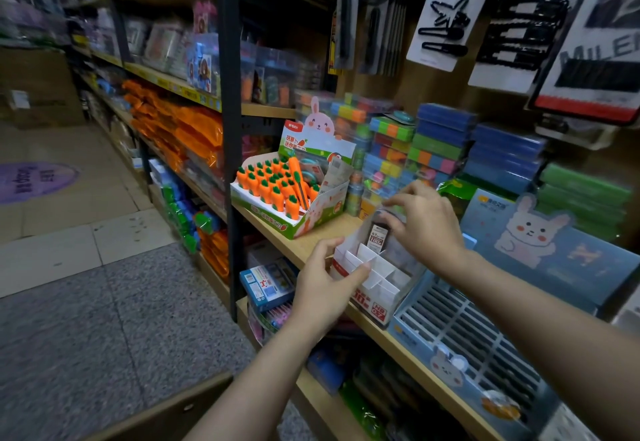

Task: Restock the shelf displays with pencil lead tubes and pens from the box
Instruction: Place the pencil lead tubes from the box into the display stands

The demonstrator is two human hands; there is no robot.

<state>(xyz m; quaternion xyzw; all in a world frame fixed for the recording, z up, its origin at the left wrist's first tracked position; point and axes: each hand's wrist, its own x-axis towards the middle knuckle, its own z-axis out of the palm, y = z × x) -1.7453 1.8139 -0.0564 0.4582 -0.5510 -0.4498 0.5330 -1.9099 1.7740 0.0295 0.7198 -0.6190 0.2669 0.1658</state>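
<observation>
Left hand (327,276) grips one white divided display box (372,278) on the wooden shelf (277,233). Right hand (424,224) pinches one dark pencil lead tube (379,234), upright in a rear compartment. One carrot-eraser display (280,191) stands beside.

Left hand: my left hand (323,285) is out ahead of me, fingers curled, thumb gripping an edge.
Right hand: my right hand (424,224) reaches further, palm down, fingertips pinching.

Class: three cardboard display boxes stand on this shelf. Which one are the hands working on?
The white-and-red divided box in the middle: the left hand grips its front, unlike the carrot display and the blue rabbit display beside it.
</observation>
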